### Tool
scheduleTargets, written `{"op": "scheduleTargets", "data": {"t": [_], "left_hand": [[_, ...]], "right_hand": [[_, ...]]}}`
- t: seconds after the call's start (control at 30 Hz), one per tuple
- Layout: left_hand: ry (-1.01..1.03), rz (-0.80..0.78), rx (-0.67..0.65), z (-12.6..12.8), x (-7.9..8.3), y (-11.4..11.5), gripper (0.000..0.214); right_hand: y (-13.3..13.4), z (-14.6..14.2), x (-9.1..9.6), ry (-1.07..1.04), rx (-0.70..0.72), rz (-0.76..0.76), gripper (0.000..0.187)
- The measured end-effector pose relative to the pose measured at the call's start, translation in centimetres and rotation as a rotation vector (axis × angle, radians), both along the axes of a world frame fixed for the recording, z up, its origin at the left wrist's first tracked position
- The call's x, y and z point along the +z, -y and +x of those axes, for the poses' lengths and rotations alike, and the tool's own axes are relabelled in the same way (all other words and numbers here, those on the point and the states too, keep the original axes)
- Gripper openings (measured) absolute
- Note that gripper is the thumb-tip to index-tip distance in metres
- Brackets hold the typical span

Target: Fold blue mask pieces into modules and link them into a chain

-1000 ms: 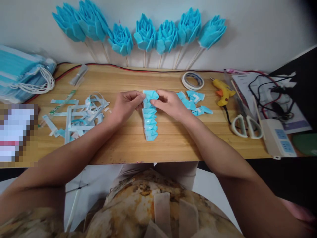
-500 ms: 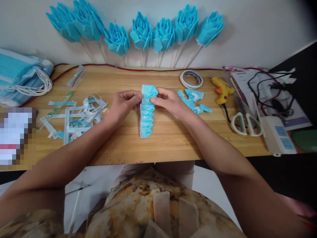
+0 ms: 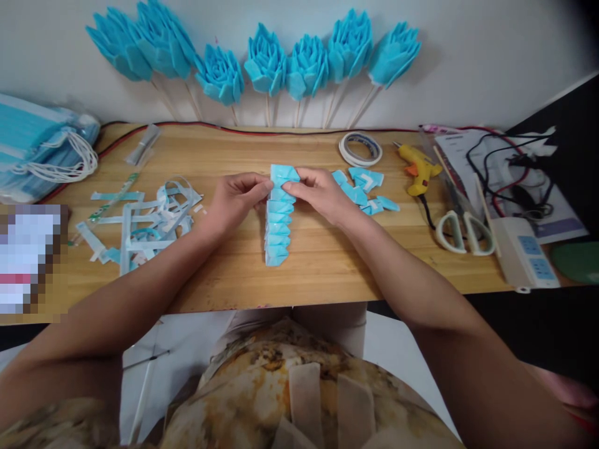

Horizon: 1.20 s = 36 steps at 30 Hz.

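Head view: at the middle of the table point(image 3: 318, 274), the left hand point(image 3: 236, 199) and right hand point(image 3: 322, 196) each pinch the top fold of a blue folded strip point(image 3: 277, 232) that lies on the wood, running toward the person. Within the last second its near end drifted slightly left. The pinches held, so the work looks still centred on that top fold. Loose blue pieces point(image 3: 365, 186) lie just right.

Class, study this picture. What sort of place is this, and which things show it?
Probably a home craft desk: a wooden table against a wall, blue flowers on sticks, a yellow glue gun and scissors. The left hand and right hand pinch a folded blue chain.
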State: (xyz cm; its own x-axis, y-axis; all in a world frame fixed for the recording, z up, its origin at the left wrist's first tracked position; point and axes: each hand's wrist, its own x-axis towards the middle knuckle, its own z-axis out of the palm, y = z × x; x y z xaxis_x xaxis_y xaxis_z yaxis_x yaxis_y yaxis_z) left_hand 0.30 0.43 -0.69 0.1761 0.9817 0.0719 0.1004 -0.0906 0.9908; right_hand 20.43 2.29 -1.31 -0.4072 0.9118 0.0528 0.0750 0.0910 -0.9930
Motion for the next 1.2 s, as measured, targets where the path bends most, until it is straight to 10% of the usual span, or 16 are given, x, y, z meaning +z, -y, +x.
{"op": "scheduleTargets", "data": {"t": [1.2], "left_hand": [[-0.008,0.112,0.066,-0.3,-0.8,-0.5,0.027]], "right_hand": [[-0.1,0.2,0.3,-0.068,0.013,0.030,0.033]]}}
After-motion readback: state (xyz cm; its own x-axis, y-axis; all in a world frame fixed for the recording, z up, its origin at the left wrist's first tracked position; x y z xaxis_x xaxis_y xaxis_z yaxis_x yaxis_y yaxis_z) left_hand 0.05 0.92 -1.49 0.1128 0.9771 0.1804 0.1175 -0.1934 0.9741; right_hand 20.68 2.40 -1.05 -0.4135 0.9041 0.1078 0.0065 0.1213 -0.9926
